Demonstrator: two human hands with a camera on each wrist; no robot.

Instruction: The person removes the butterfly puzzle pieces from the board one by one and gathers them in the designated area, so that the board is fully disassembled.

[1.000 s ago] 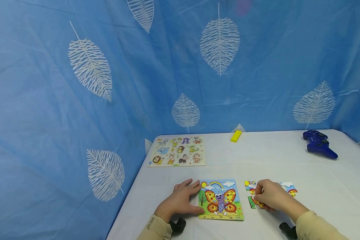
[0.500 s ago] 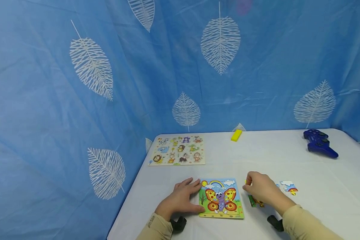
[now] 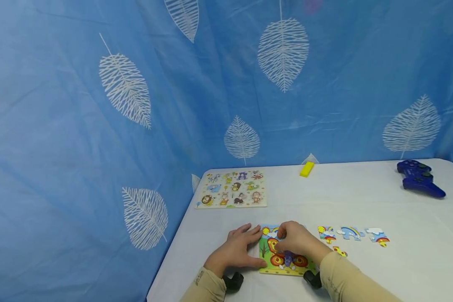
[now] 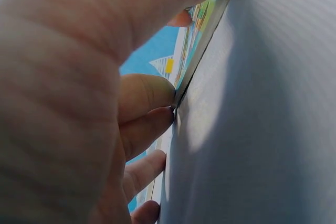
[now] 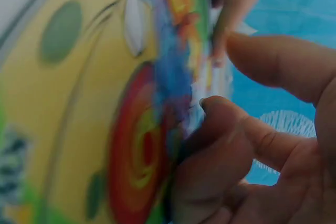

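Observation:
A square butterfly picture puzzle board lies on the white table, bordered in yellow and green. My left hand rests at its left side, fingers spread. The thumb touches the near corner, and the left wrist view shows fingertips right at the board's edge. Over the butterfly is my right hand, its fingers loosely bent. In the right wrist view its thumb and forefinger stand apart with nothing visible between them. The hand and wrist hide the board's upper right part.
Right of the board lie loose puzzle pieces: a sun piece, a rainbow piece, a cloud piece and a partly hidden yellow piece. Behind are an animal board, a yellow block and a blue game controller.
My right hand has moved left from the loose pieces to over the butterfly board, uncovering the sun and rainbow pieces. The left hand stays at the board's left side. The head view has shifted slightly.

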